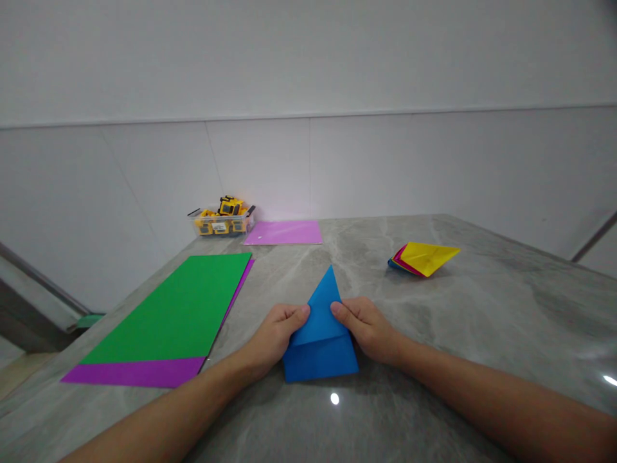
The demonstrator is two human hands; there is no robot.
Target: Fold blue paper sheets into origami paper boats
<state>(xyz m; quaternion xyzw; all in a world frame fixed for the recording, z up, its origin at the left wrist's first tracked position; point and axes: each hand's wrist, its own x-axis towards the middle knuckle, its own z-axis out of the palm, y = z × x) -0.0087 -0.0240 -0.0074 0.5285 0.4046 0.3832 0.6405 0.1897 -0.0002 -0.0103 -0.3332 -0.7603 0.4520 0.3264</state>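
Observation:
A folded sheet of blue paper (321,357) is held up just above the table in front of me, its pointed tip facing away and a flat flap at the near end. My left hand (277,334) grips its left edge, thumb on top and fingers tucked behind. On the right edge, my right hand (366,328) pinches the paper the same way. The fingers under the paper are hidden. Farther off to the right lie nested folded papers (427,257), yellow outermost, with pink and blue layers showing at the left end.
To the left, a green sheet (173,308) lies over a purple sheet (139,373). A pink sheet (284,233) rests near the wall, beside a clear plastic box (222,225) of yellow toy vehicles (231,206). The grey marbled table (482,321) meets a white wall.

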